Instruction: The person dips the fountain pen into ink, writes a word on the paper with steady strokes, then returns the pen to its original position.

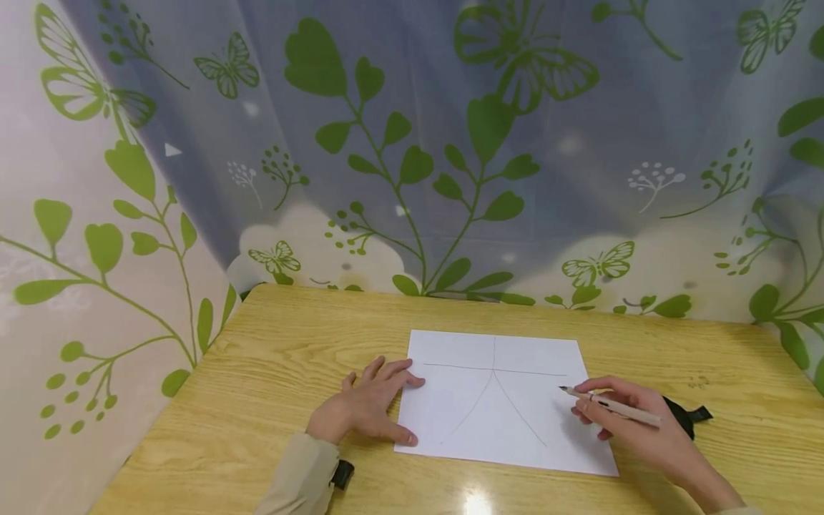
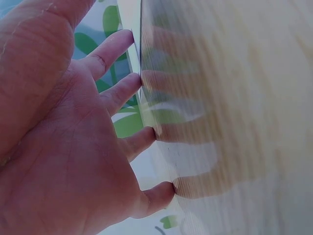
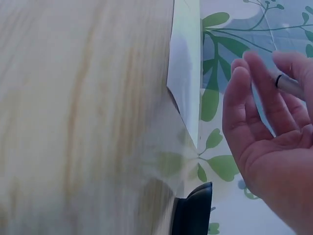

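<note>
A white sheet of paper lies on the wooden table, with thin drawn lines: a horizontal one, a short vertical one above it and two slanting lines spreading downward. My left hand rests spread at the sheet's left edge, with thumb and fingertips on or beside the paper. In the left wrist view, the fingertips of the left hand touch the surface. My right hand pinches a pale pen with a dark, pointed tip, above the sheet's right side. The right wrist view shows part of the pen.
A black object sits on the table beyond the right hand, partly hidden by it. The table has light wood grain. Behind it hangs a curtain with green leaves and butterflies. A small black item is at the left sleeve.
</note>
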The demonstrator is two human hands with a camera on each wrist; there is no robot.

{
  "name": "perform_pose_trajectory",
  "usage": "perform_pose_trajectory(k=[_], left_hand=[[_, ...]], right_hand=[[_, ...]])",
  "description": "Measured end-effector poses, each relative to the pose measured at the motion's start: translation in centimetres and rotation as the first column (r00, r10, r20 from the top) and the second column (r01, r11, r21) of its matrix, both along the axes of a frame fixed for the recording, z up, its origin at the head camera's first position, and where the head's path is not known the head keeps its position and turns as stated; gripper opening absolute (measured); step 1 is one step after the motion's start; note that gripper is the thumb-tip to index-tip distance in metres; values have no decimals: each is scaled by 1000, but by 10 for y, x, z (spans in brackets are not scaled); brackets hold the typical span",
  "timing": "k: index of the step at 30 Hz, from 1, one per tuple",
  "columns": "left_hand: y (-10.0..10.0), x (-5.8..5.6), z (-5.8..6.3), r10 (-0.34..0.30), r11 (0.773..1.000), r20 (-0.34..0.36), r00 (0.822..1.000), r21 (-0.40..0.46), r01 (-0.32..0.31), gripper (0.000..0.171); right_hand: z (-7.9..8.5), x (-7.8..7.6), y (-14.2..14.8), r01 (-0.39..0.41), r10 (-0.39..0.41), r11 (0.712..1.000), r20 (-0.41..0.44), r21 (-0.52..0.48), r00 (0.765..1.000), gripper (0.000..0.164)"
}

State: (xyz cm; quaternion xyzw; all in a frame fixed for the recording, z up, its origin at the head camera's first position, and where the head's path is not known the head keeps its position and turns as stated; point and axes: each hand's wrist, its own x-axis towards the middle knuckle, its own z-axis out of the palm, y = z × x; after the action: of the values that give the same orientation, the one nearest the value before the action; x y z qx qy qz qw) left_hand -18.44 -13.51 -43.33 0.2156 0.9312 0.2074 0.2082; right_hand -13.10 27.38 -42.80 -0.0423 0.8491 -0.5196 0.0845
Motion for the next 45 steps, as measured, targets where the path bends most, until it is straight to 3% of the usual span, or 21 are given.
perform_pose_trajectory(k=[7, 12, 16, 19, 25, 33, 36, 40, 45], left_hand=[[0, 0, -1, 4, 1000, 4, 1000, -3, -4, 83], [0, 1, 0, 2, 1000, 1, 1000, 0, -2, 82], [0, 1, 0, 1, 1000, -2, 1000, 4, 0, 82], [0, 1, 0, -4, 1000, -6, 1000, 6, 4, 82], [0, 1, 0, -9, 1000, -7, 1000, 10, 9, 83], [0, 2, 1, -7, 1000, 0, 1000, 11, 7, 82], [-1, 1, 1, -5, 1000, 2, 1000, 12, 5, 82], [-1, 1, 1, 0, 1000, 1, 1000, 10, 0, 82], [-1, 0, 0, -1, 1000, -1, 1000, 8, 1, 82]], right_hand=[[-7, 2, 4, -30, 29, 999, -94, -15, 995, 57], [-10, 0, 6, -13, 11, 998, -43, -54, 999, 77], [-13, 0, 9, -50, 46, 987, -26, -154, 999, 83], [-16, 0, 12, -120, 109, 960, -56, -254, 992, 85], [-20, -2, 19, -250, 234, 866, -90, -434, 968, 91], [-23, -2, 25, -275, 304, 789, -41, -549, 952, 89], [-23, -3, 26, -224, 254, 809, -21, -543, 967, 81], [-22, -2, 25, -77, 99, 883, 23, -463, 995, 71], [-20, -2, 23, 81, -60, 921, 66, -382, 996, 66]])
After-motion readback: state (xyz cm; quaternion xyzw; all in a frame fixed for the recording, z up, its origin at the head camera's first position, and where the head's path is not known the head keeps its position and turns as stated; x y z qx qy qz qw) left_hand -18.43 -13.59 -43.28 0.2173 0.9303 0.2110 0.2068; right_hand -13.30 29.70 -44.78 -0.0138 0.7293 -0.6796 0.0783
